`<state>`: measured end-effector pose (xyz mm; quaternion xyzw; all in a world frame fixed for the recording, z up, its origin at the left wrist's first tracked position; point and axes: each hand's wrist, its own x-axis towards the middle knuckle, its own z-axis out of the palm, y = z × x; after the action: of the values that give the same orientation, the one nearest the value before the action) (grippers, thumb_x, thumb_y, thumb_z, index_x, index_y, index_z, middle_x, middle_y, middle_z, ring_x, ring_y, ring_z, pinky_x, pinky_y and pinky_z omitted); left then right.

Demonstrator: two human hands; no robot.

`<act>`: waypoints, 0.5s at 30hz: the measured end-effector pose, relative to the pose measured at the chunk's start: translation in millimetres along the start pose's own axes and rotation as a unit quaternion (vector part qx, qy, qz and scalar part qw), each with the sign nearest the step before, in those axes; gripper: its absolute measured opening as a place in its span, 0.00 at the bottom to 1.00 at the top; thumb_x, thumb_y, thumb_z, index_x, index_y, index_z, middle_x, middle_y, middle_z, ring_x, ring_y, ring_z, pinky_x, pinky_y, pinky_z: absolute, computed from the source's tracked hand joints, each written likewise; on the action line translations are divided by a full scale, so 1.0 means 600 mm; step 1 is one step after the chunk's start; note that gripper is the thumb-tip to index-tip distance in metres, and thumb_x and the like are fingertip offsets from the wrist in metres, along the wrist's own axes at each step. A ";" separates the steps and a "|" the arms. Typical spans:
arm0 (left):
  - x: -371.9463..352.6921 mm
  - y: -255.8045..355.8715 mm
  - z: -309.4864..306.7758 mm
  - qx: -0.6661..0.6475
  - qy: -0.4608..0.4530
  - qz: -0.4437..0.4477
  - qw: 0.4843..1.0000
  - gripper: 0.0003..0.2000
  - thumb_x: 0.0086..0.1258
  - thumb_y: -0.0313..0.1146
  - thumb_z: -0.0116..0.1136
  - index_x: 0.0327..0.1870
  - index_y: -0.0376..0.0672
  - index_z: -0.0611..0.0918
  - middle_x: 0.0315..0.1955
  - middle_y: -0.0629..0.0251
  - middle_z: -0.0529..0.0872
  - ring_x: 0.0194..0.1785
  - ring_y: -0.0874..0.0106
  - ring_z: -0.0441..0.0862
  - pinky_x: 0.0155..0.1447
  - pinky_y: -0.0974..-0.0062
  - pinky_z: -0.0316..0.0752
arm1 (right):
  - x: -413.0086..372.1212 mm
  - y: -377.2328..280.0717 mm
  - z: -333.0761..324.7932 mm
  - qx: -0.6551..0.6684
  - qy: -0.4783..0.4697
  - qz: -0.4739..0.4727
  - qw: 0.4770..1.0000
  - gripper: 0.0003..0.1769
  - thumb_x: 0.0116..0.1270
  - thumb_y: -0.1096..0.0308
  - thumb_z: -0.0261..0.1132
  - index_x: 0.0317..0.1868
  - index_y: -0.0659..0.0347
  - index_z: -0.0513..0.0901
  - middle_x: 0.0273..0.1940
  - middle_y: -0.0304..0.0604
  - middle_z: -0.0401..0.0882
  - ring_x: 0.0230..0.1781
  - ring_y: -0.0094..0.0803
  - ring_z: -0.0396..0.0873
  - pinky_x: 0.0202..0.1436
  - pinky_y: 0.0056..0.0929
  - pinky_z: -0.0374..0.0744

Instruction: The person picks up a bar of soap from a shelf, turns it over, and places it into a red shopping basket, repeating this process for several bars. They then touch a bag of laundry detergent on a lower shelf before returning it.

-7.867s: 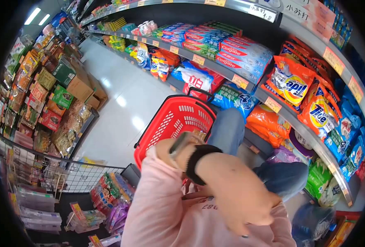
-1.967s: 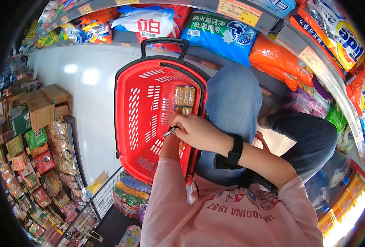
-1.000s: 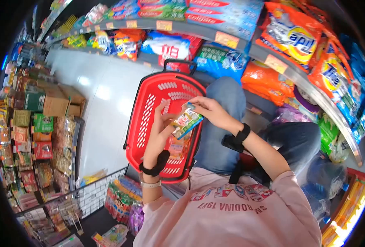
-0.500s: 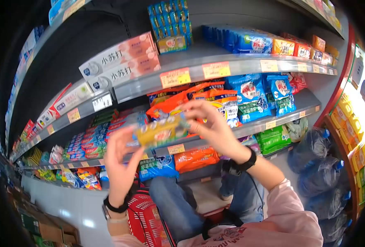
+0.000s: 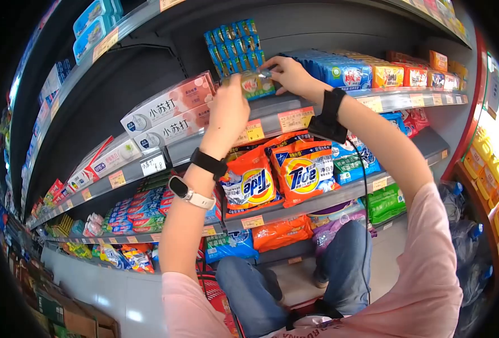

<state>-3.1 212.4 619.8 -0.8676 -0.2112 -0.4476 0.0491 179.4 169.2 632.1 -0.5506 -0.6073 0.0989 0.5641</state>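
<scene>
Both my hands are raised to the upper shelf (image 5: 283,104), at the front of a stack of blue-wrapped soap bars (image 5: 235,44). Between them is a yellow-green soap pack (image 5: 256,85), held level against the lower front of the stack. My left hand (image 5: 231,110) grips its left end, with the back of the hand covering part of it. The fingers of my right hand (image 5: 292,74) close on its right end. Two long pink-and-white boxes (image 5: 170,110) lie just left of my left hand.
Blue soap packs (image 5: 348,76) and orange ones (image 5: 387,76) fill the shelf to the right. Orange Tide bags (image 5: 306,174) stand on the shelf below. A red basket (image 5: 218,301) is by my legs; water bottles (image 5: 469,242) stand at the right.
My hands have risen from in front of the lower shelf to the upper one, carrying the soap pack to the blue stack. The orange bags behind are now uncovered.
</scene>
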 end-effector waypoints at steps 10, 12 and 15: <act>-0.034 0.000 0.078 0.147 0.118 0.035 0.981 0.30 0.70 0.50 0.47 0.57 0.27 0.70 0.53 0.30 0.68 0.57 0.40 0.70 0.53 0.54 0.74 | 0.057 -0.037 -0.013 -0.300 -0.135 0.016 0.944 0.22 0.56 0.71 0.62 0.54 0.61 0.78 0.42 0.53 0.79 0.36 0.37 0.83 0.31 0.29 0.84; -0.033 0.007 0.066 0.134 0.177 0.099 0.970 0.27 0.69 0.48 0.49 0.55 0.29 0.72 0.51 0.35 0.70 0.57 0.44 0.70 0.54 0.55 0.72 | 0.051 -0.052 -0.011 -0.329 -0.132 0.024 0.935 0.22 0.57 0.68 0.63 0.54 0.61 0.77 0.43 0.53 0.79 0.34 0.37 0.83 0.30 0.28 0.84; -0.038 0.023 0.051 0.059 0.116 0.053 0.990 0.23 0.67 0.45 0.52 0.50 0.31 0.75 0.49 0.41 0.71 0.52 0.48 0.72 0.51 0.58 0.71 | 0.046 -0.056 -0.004 -0.258 -0.157 0.052 0.952 0.22 0.57 0.64 0.65 0.52 0.62 0.78 0.45 0.54 0.78 0.32 0.38 0.83 0.30 0.27 0.84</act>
<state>13.9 200.6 584.8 -0.8154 -0.1839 -0.5287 0.1477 169.2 177.1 673.7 -0.6857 -0.6635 0.0528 0.2946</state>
